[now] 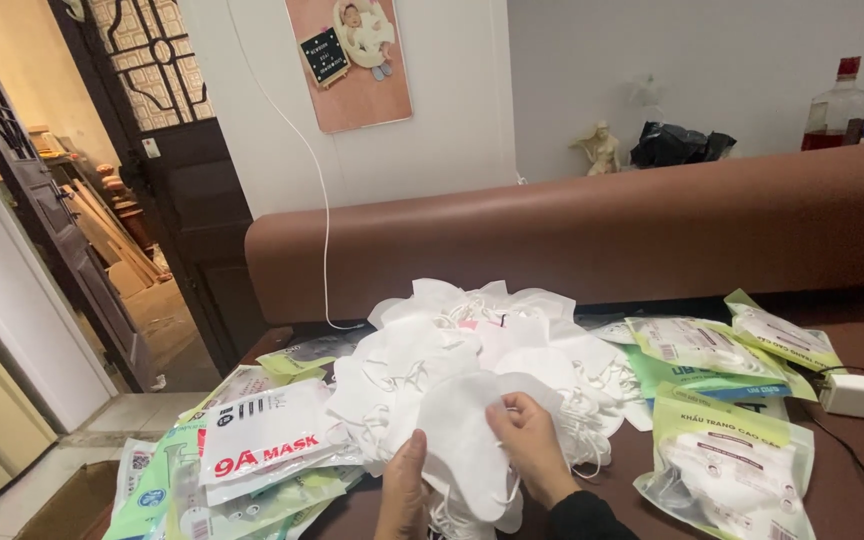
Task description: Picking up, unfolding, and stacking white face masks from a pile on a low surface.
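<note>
Both hands pinch one white face mask (462, 440) at the near edge of the mask pile (472, 350): left hand (402, 490) on its left edge, right hand (530, 440) on top; light, floppy, best gripped by the edges
</note>
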